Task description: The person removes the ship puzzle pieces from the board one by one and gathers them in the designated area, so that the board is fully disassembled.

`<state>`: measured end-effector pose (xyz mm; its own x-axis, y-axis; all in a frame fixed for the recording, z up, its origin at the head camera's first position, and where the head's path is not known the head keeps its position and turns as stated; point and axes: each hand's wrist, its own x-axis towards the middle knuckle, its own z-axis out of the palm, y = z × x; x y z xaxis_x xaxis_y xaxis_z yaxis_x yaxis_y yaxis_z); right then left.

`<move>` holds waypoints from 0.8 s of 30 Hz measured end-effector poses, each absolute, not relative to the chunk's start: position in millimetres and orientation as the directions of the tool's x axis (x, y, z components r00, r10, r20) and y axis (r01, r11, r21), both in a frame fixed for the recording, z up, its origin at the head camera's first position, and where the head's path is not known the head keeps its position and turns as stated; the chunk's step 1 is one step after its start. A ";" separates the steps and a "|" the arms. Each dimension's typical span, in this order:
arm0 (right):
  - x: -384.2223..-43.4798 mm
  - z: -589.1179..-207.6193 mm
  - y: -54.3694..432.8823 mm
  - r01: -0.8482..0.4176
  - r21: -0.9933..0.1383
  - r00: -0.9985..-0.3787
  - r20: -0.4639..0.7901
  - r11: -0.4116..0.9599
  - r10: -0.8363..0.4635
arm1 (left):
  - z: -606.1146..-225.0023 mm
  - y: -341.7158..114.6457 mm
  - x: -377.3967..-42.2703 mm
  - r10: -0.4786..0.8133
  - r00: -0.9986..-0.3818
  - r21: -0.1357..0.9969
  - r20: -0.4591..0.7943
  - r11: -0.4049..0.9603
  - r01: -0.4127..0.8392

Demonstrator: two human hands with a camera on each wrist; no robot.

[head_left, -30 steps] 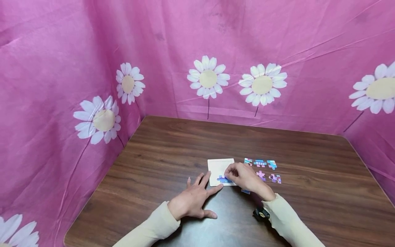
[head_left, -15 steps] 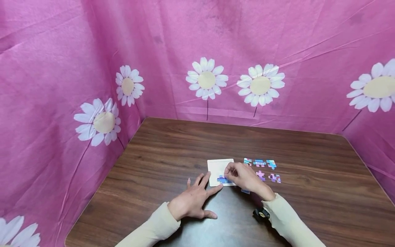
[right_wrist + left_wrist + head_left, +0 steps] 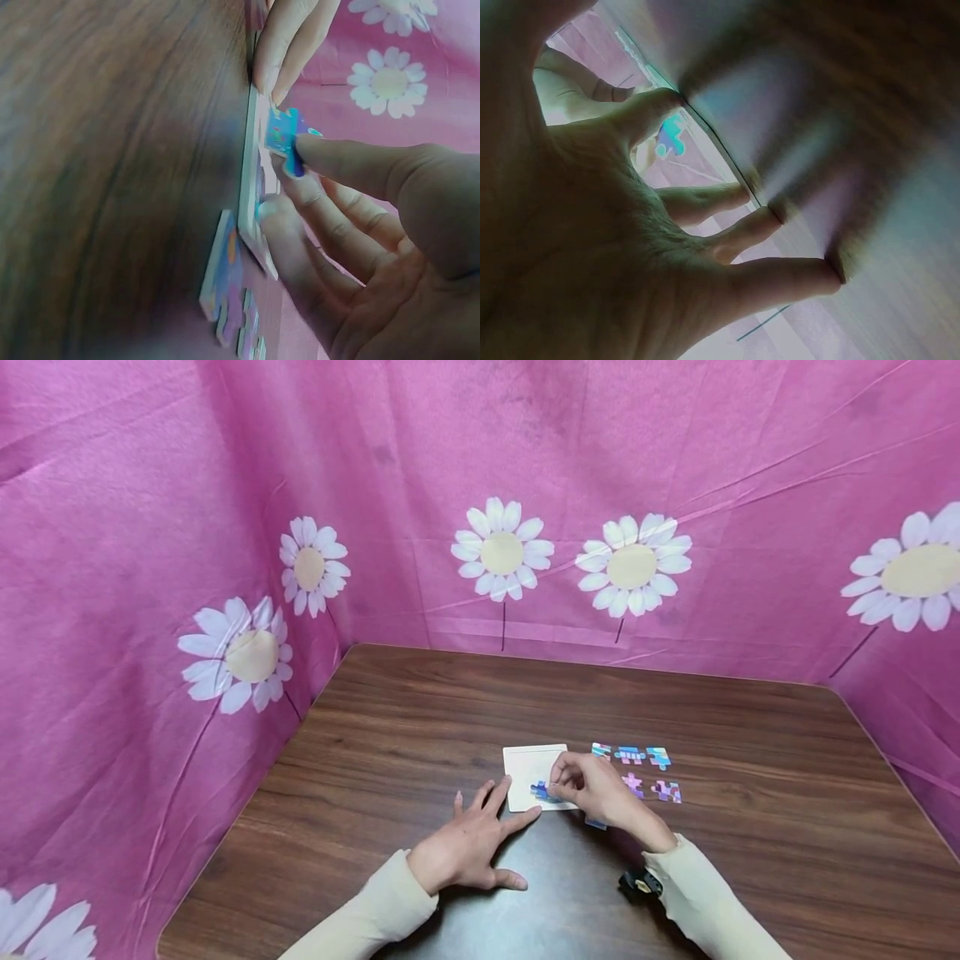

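A white puzzle board (image 3: 531,763) lies on the brown table (image 3: 420,727). My right hand (image 3: 558,787) pinches a blue puzzle piece (image 3: 541,791) between thumb and forefinger, just over the board's near edge. In the right wrist view the blue puzzle piece (image 3: 283,133) stands tilted against the board (image 3: 250,187), its far end lifted. My left hand (image 3: 480,831) lies flat on the table, fingers spread, the index fingertip touching the board's near-left corner. The left wrist view shows the left hand's fingers (image 3: 772,277) pressed on the wood and the blue puzzle piece (image 3: 671,137) beyond.
Several loose coloured puzzle pieces (image 3: 632,755) lie in two rows right of the board, with one more piece (image 3: 596,823) under my right wrist. Pink cloth with white daisies (image 3: 502,552) walls the table at the back and both sides.
My right hand has shifted the blue piece slightly left and farther onto the board, tilting it. The left hand has stayed where it was.
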<state>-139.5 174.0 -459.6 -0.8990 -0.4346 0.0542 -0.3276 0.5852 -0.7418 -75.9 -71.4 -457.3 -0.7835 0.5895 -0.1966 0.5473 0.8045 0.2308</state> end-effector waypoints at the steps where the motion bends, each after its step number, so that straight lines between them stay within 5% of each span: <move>1: -139.0 -459.6 175.2 -0.326 -0.742 -0.902 0.058 0.586 -0.427 | -457.4 -71.5 -75.8 0.590 -0.783 0.232 -0.196 0.804 0.547; 24: -117.9 -460.4 228.1 -0.196 -0.797 -0.953 0.017 0.572 -0.303 | -455.1 -74.5 -76.3 0.593 -0.781 0.254 -0.197 0.800 0.543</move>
